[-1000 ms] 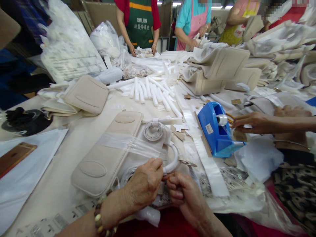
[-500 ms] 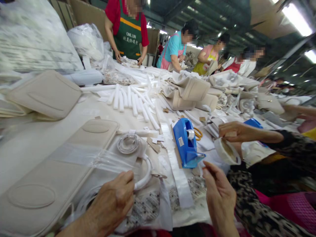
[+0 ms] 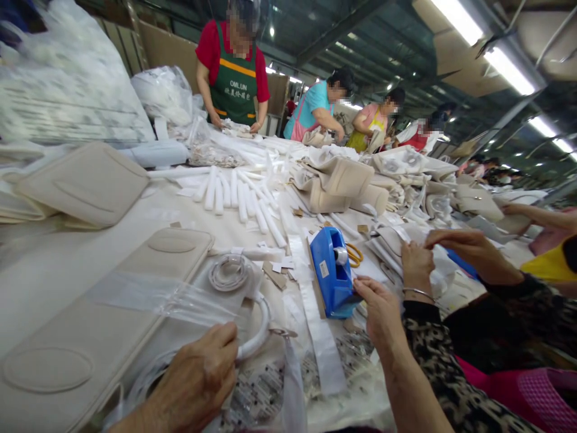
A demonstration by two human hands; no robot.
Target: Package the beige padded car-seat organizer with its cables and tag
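My left hand [image 3: 198,373] is closed around a white-wrapped bag handle [image 3: 258,331], which curves up from a beige bag [image 3: 121,307] lying flat. Clear plastic film [image 3: 180,294] crosses the bag, and a coiled strap [image 3: 229,272] in plastic lies beside the handle. At the front end of a blue tape dispenser [image 3: 328,279], the fingertips of my right hand [image 3: 381,313] are pinched together. Whatever they hold is too small to make out. The dispenser's cutting edge is partly hidden behind these fingers.
White foam tubes [image 3: 243,195] and stacked beige bags [image 3: 338,177] cover the table's middle. Orange-handled scissors [image 3: 355,255] lie behind the dispenser. Close on the right, a co-worker's hands [image 3: 419,264] handle a bag. Several people work across the table.
My right hand has moved up and left to the dispenser's front end, its fingers now pinched. My left hand stays on the handle. The co-worker's hands have come together.
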